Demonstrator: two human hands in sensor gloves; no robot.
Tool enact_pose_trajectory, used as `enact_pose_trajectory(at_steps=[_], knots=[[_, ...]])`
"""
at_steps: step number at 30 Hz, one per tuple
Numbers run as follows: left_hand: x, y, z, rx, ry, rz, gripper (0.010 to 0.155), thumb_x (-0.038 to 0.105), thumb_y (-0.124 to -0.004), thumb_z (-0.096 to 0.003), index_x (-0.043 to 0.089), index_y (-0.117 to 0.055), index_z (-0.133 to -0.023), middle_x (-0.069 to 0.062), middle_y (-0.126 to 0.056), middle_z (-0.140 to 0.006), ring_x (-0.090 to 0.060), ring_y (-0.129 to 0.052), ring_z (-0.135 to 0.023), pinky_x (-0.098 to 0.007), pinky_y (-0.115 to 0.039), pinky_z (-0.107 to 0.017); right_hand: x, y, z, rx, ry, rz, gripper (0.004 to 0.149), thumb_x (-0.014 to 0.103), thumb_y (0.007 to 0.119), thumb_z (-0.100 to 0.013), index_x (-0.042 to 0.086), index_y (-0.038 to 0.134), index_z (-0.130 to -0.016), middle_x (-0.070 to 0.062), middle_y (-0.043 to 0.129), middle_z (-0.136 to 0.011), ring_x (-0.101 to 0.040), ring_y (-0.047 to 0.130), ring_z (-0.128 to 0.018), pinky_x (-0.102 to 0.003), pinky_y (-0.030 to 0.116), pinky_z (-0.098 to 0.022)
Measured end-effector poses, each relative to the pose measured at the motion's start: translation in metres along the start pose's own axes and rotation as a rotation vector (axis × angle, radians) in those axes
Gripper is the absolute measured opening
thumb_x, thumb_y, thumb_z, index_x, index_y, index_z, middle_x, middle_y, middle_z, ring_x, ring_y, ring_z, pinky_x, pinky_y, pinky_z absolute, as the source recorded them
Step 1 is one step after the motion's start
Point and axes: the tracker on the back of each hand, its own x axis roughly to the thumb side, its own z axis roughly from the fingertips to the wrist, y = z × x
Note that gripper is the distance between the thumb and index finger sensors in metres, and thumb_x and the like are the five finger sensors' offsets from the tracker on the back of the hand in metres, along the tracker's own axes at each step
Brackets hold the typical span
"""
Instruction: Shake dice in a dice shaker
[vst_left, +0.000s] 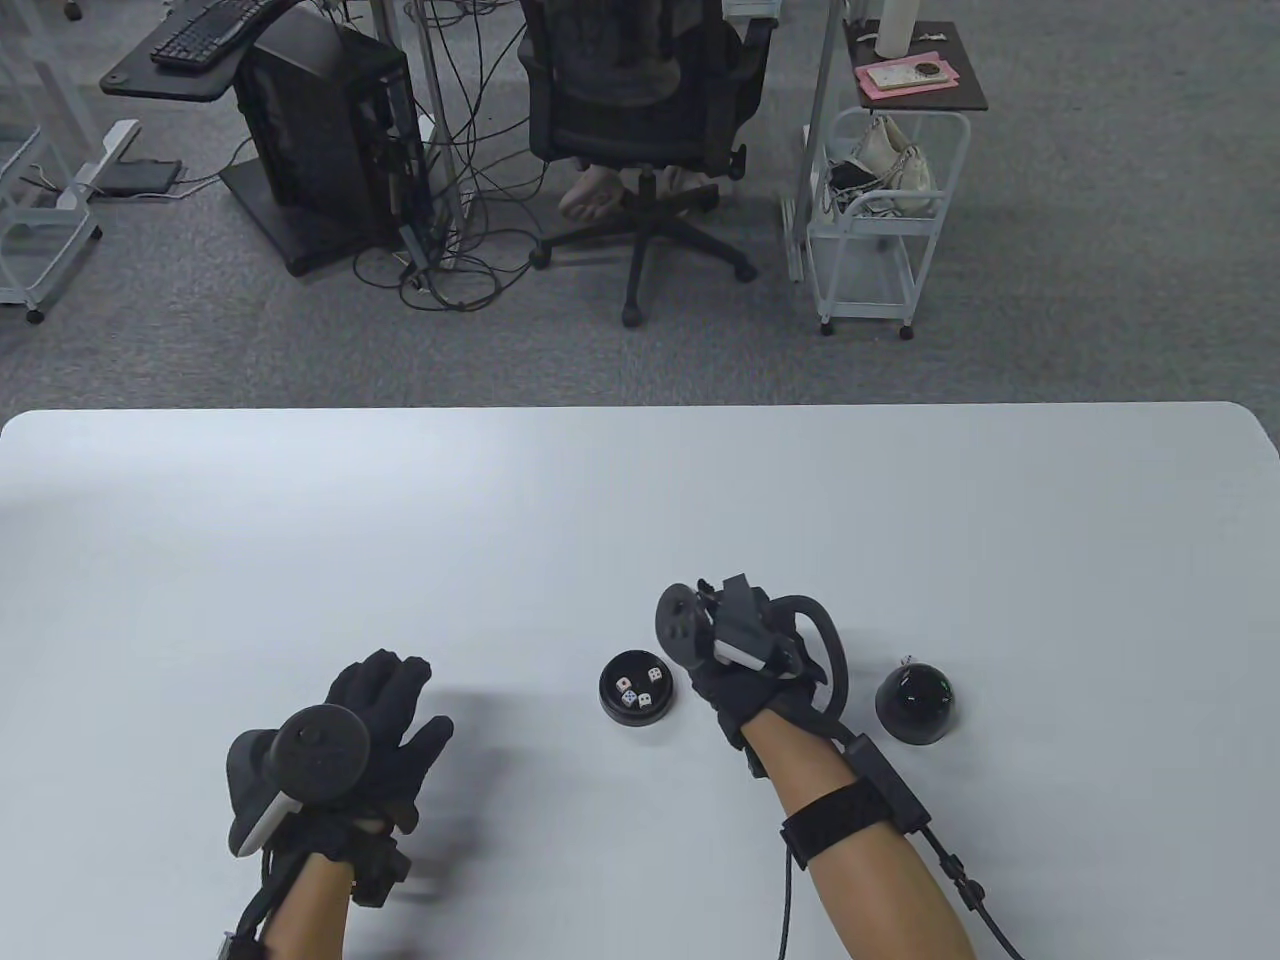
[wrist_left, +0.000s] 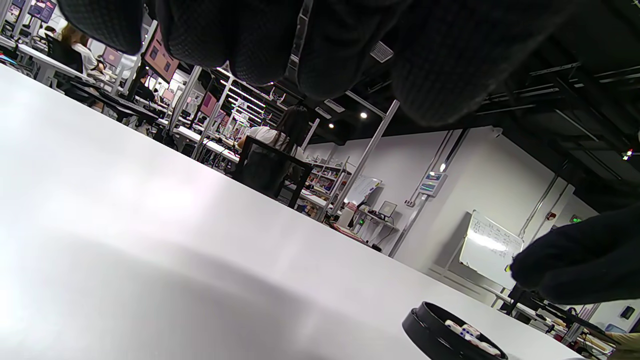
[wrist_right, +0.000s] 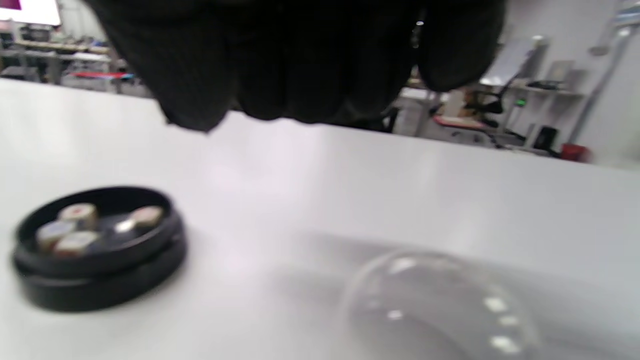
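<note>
Left hand (vst_left: 385, 715), one: black knit glove, fingers spread flat and loose, holding nothing, hovering low over the surface (vst_left: 200, 560); round dark tracker strapped to its back.

Right hand (vst_left: 735, 690), one: black knit glove, fingers curled downward. The table view hides them under the tracker, and the right wrist view shows only blurred knuckles, so how far it is open cannot be told. It grips nothing visible.

Tray (vst_left: 637, 689), one: shallow round black dish with a low rim, matte, resting on the surface just left of the right hand and well to the right of the left hand.

Dice (vst_left: 640, 690), four: small white cubes with coloured pips, lying loose inside the tray.

Dome (vst_left: 917, 703), one: dark glossy half-sphere with a small knob on top; in the right wrist view it reads as see-through plastic with highlights. It stands rim-down on the surface to the right of the right hand, apart from the tray.

Surface, one: smooth pale grey-white top with rounded far corners.

Beyond the far edge: grey carpet, one black office chair (vst_left: 640, 120), one white wire cart (vst_left: 880, 220).
</note>
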Motion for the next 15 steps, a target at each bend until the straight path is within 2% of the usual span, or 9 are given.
enact_pose_trajectory(at_steps=[8, 15], knots=[[0.001, 0.000, 0.000, -0.004, 0.005, -0.009, 0.067, 0.053, -0.076, -0.0529, 0.022, -0.057, -0.109, -0.021, -0.052, -0.114, -0.051, -0.049, -0.103, -0.070, -0.052, -0.067, -0.073, -0.011, -0.001, 0.026, 0.248, -0.106, 0.052, 0.044, 0.082, -0.057, 0.018, 0.074, -0.101, -0.016, 0.076, -0.094, -0.045, 0.073, -0.089, -0.064, 0.065, -0.066], [0.002, -0.002, 0.000, -0.009, 0.010, -0.018, 0.067, 0.053, -0.076, -0.0526, 0.022, -0.057, -0.109, -0.021, -0.052, -0.114, -0.051, -0.049, -0.103, -0.070, -0.052, -0.067, -0.132, 0.008, -0.005, 0.106, 0.484, -0.173, 0.052, 0.046, 0.082, -0.057, 0.017, 0.075, -0.100, -0.018, 0.075, -0.094, -0.047, 0.072, -0.089, -0.064, 0.065, -0.066]])
